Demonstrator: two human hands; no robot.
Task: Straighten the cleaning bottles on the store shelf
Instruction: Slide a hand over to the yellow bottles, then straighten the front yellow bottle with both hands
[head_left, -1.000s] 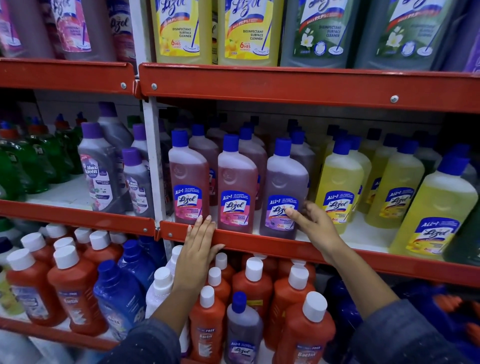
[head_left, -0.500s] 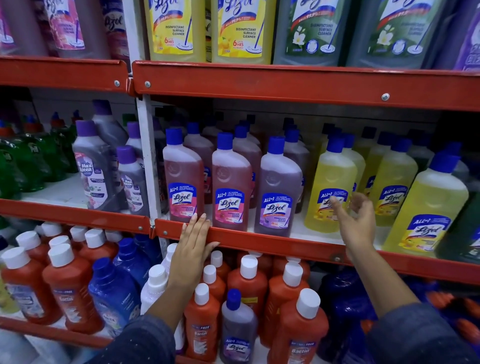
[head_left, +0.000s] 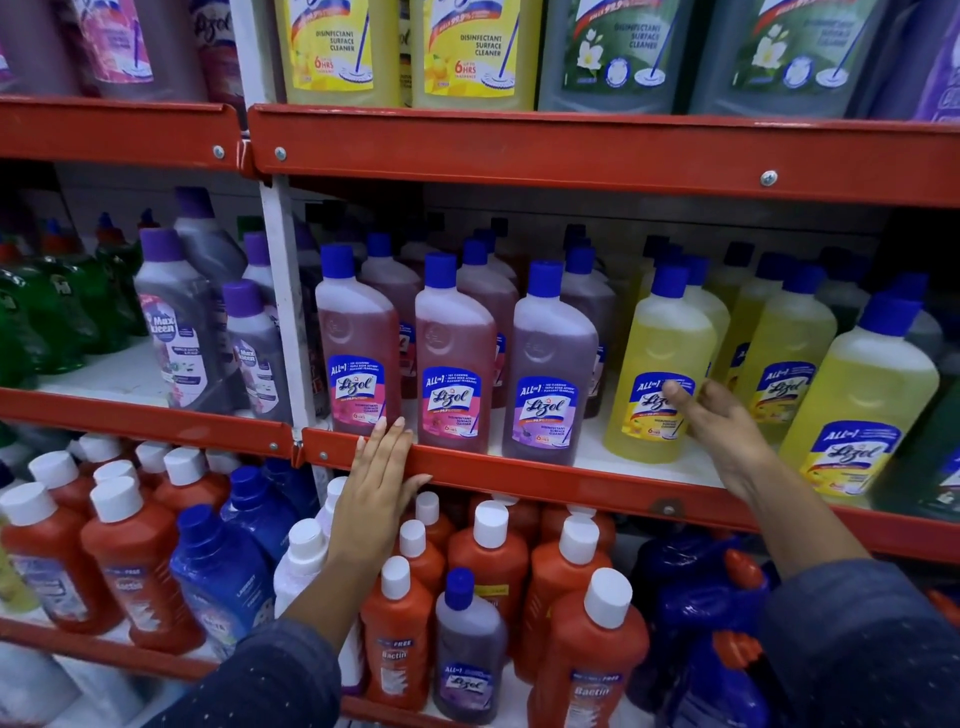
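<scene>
On the middle shelf (head_left: 571, 480) stand blue-capped Lizol bottles: two pink ones (head_left: 358, 353) (head_left: 453, 358), a purple one (head_left: 551, 369) and yellow ones to the right. My right hand (head_left: 719, 426) is open, its fingertips touching the label of the front yellow bottle (head_left: 660, 358), with another yellow bottle (head_left: 784, 358) just behind the hand. My left hand (head_left: 376, 483) lies flat and open on the red front edge of the shelf, below the first pink bottle. All front bottles stand upright with labels facing out.
Grey Max Kleen bottles (head_left: 176, 322) and green bottles stand in the left bay. Large yellow and green-grey cleaner bottles (head_left: 472, 52) fill the shelf above. Orange Bactin bottles (head_left: 587, 649), blue bottles and one purple Lizol bottle (head_left: 467, 644) crowd the shelf below.
My right hand left the purple bottle and moved right to the front yellow bottle's label. My left hand stayed on the shelf edge.
</scene>
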